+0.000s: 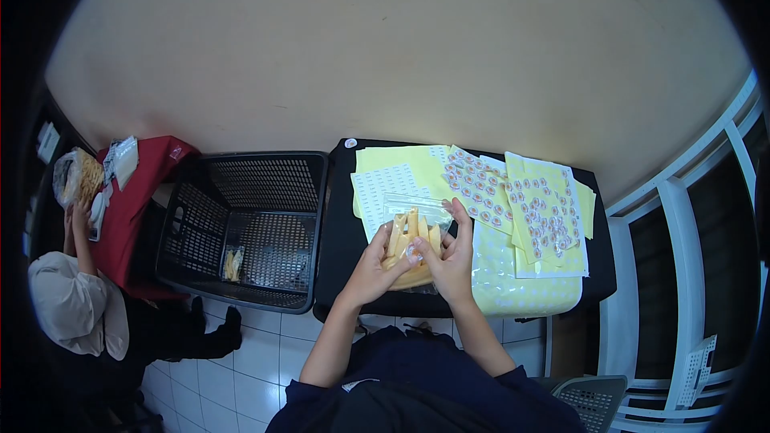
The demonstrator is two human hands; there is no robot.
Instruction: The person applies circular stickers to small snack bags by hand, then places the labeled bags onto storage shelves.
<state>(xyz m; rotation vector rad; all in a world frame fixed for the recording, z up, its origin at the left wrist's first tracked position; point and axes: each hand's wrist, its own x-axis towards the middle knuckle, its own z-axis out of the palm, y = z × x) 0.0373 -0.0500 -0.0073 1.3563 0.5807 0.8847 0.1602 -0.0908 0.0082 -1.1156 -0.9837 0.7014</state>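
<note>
A clear plastic bag (413, 232) of pale yellow sticks is held up over the black-covered table, its zip edge toward the wall. My left hand (375, 270) grips the bag's left side. On its right side, my right hand (451, 263) holds it with the thumb pressed on the front, beside a small round sticker (414, 255) on the bag. Beneath and behind the bag are yellow sheets and a white printed label sheet (373, 195). Sheets of round stickers (548, 208) lie to the right of my hands.
A black basket (319, 216) with a small packet (233, 265) inside stands left of the table (605, 273). Farther left, another person (80, 305) works at a red-covered table (144, 216). A white railing (682, 248) is at the right.
</note>
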